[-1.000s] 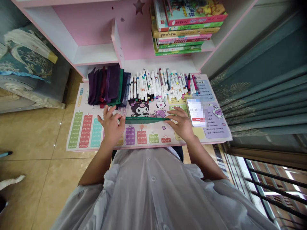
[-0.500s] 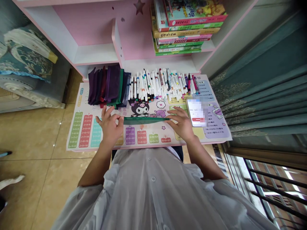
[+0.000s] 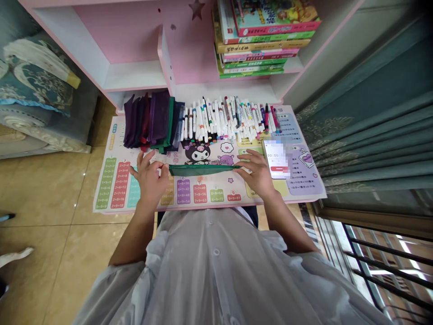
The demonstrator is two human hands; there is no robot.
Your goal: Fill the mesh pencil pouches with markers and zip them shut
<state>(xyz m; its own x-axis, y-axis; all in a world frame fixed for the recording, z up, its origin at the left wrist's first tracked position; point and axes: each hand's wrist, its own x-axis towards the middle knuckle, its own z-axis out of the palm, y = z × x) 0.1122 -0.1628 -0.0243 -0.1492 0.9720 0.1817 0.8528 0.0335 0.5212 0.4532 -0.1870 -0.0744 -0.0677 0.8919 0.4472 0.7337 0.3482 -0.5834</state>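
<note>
A long dark green zip pouch [image 3: 202, 169] lies flat across the printed desk mat [image 3: 118, 185]. My left hand [image 3: 149, 178] pinches the pouch's left end, with the other fingers raised. My right hand [image 3: 257, 174] holds down its right end with the fingers curled over it. Behind the pouch lies a row of several white-bodied marker pens [image 3: 230, 119]. To their left stands a pile of dark purple, maroon and green pouches [image 3: 152, 119].
A phone [image 3: 276, 159] with a lit screen rests on the mat just right of my right hand. A stack of books [image 3: 260, 40] fills the pink shelf above. Teal curtains [image 3: 372, 117] hang at the right, a window grille below them. Tiled floor lies left.
My left hand has slid leftwards along the mat, drawing the green pouch's left end out with it. My right hand has stayed put.
</note>
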